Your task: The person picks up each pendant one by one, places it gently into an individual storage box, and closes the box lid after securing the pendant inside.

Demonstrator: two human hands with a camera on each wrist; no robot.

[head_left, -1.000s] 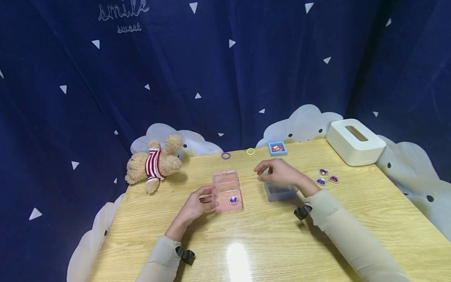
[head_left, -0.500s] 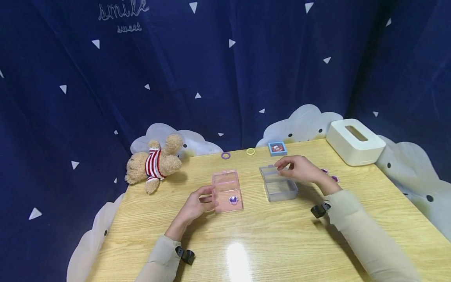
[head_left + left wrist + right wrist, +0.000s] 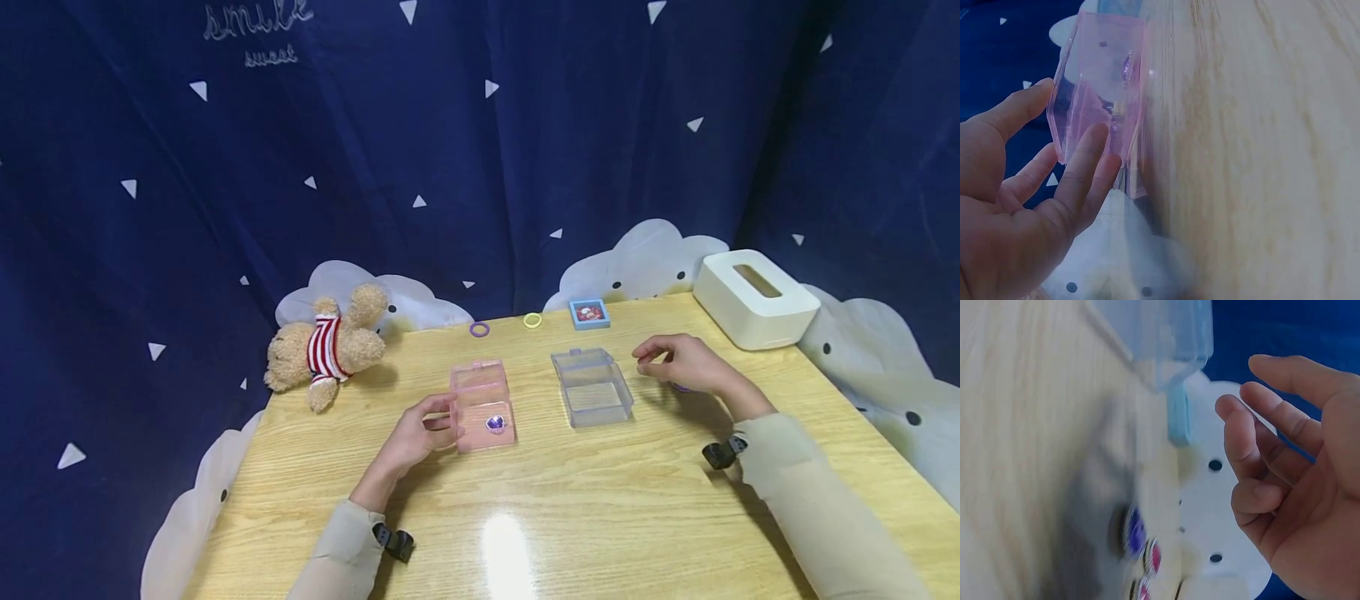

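Observation:
In the head view my left hand (image 3: 420, 433) holds the left side of an open pink plastic box (image 3: 480, 385), fingertips at its edge. A purple gem (image 3: 496, 424) with a silvery border lies in its near half. To the right stands an open clear grey box (image 3: 597, 417) with nothing visible inside. My right hand (image 3: 686, 364) hovers beyond it, fingers loosely bent and holding nothing. Beneath it in the right wrist view lie a purple gem (image 3: 1135, 532) and two pink-red gems (image 3: 1154, 557); the hand mostly hides these from the head camera.
At the back edge lie a purple ring (image 3: 479, 330), a yellow ring (image 3: 532, 320) and a small blue-framed square (image 3: 589, 313). A teddy bear (image 3: 327, 348) in a striped shirt lies at the back left. A white tissue box (image 3: 757, 300) stands at the back right.
My right hand has moved right from over the clear grey box to over the loose gems, uncovering the box. The left hand has stayed at the pink box. The view shifted slightly.

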